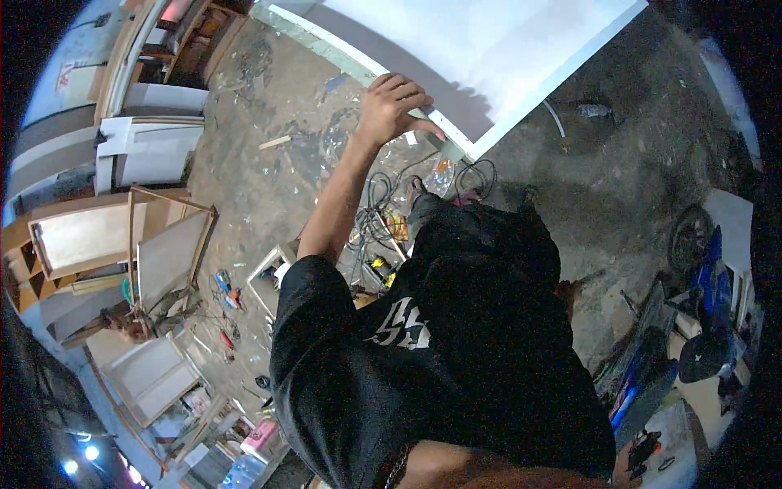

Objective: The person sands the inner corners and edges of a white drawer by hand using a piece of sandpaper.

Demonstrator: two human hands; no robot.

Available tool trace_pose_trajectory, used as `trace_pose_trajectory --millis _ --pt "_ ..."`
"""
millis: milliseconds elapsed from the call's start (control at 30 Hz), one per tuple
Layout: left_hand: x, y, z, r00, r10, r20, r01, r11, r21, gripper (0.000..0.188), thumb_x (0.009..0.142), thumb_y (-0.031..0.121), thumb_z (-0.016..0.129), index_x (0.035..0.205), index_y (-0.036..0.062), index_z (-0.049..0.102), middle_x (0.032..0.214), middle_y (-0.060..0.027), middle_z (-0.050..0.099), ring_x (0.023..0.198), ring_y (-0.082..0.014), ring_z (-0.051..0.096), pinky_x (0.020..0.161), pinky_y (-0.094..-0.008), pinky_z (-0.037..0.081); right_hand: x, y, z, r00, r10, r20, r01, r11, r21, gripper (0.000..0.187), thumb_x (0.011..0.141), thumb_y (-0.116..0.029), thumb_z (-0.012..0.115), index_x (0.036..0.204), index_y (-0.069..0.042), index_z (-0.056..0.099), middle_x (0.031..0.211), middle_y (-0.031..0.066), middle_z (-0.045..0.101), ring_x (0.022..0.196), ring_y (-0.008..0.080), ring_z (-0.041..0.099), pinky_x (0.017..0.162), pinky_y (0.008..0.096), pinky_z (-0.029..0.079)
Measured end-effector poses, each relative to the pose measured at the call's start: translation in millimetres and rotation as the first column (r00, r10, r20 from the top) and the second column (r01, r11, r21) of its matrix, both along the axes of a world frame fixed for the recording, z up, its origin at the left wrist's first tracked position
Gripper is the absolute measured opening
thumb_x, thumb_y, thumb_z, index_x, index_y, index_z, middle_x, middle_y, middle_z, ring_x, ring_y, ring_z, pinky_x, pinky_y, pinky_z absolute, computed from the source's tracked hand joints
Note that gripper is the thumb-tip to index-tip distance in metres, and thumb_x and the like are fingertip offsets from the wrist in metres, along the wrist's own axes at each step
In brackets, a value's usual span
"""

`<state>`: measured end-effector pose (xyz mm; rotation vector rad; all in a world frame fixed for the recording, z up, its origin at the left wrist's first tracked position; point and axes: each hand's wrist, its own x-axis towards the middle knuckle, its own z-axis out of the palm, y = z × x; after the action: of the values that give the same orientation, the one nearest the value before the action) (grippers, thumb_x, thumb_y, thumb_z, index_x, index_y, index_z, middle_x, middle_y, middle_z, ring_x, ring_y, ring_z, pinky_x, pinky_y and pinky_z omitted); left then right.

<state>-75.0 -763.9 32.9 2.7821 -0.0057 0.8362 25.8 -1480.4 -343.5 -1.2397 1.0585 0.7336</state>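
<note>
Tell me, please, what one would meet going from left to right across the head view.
Wood-framed panel, blue-and-red tool, wooden strip, left hand gripping the white panel, curved white strip, spoked wheel.

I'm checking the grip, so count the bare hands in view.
1: the left hand, gripping the white panel at its edge. The right hand is hidden or out of view.

Framed boards (91,236) sit left of the panel (489,49), motorbike (713,285) right.

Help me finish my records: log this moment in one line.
left hand: gripping white panel by edge | cables: loose on floor
</note>
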Motion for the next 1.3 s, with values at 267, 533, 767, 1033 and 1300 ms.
trace_pose_trajectory --millis 267,533,767,1033,1300 --pt "-8.4 -22.9 -31.0 0.764 0.571 0.299 -0.390 0.779 -0.491 0.008 0.085 0.009 0.077 0.090 0.0038 0.073 0.085 -0.0102 0.073 0.084 -0.0248 0.071 0.075 -0.0346 0.055 81.4 38.4 -29.5 0.963 0.221 0.154 -0.229 0.972 0.042 0.038 0.103 -0.046 0.043 0.079 -0.018 0.051 0.053 0.0014 0.043 0.039 0.0185 0.039 0.037 0.0388 0.034" --pt "4.2 -84.7 -14.2 0.702 0.469 -0.536 -0.706 0.361 -0.609 0.054 0.098 0.050 0.055 0.086 0.0010 0.073 0.070 -0.0167 0.070 0.066 -0.0307 0.070 0.065 -0.0431 0.053 124.7 117.0 7.7 0.977 0.100 0.186 -0.143 0.963 0.230 0.037 0.101 -0.041 0.046 0.071 -0.019 0.050 0.057 0.0006 0.048 0.043 0.0201 0.040 0.040 0.0388 0.035" --pt "5.8 -82.8 2.7 0.763 0.426 -0.485 -0.628 0.313 -0.713 0.049 0.097 0.041 0.063 0.074 -0.0016 0.068 0.058 -0.0127 0.064 0.053 -0.0218 0.064 0.054 -0.0381 0.049 119.5 122.4 5.2 0.977 0.137 0.165 -0.156 0.982 0.104 0.041 0.101 -0.044 0.046 0.069 -0.018 0.049 0.055 0.0007 0.047 0.041 0.0197 0.040 0.039 0.0381 0.034" --pt "-3.1 -91.1 -18.8 0.816 0.405 -0.412 -0.499 0.135 -0.856 0.043 0.101 0.037 0.061 0.079 0.0003 0.058 0.061 -0.0019 0.054 0.050 -0.0098 0.051 0.046 -0.0289 0.043 124.9 128.1 10.0 0.965 0.215 0.153 -0.223 0.974 0.036 0.045 0.101 -0.047 0.046 0.067 -0.017 0.048 0.054 0.0008 0.046 0.039 0.0192 0.039 0.037 0.0373 0.033" --pt "7.6 -119.5 -33.9 0.819 0.520 -0.241 -0.268 -0.024 -0.963 0.035 0.106 0.036 0.052 0.090 0.0048 0.051 0.069 0.0008 0.047 0.055 -0.0082 0.047 0.044 -0.0281 0.044 137.7 125.4 30.5 0.936 0.316 0.153 -0.313 0.949 -0.044 0.050 0.101 -0.051 0.047 0.065 -0.016 0.047 0.052 0.0009 0.045 0.038 0.0187 0.038 0.036 0.0365 0.032"
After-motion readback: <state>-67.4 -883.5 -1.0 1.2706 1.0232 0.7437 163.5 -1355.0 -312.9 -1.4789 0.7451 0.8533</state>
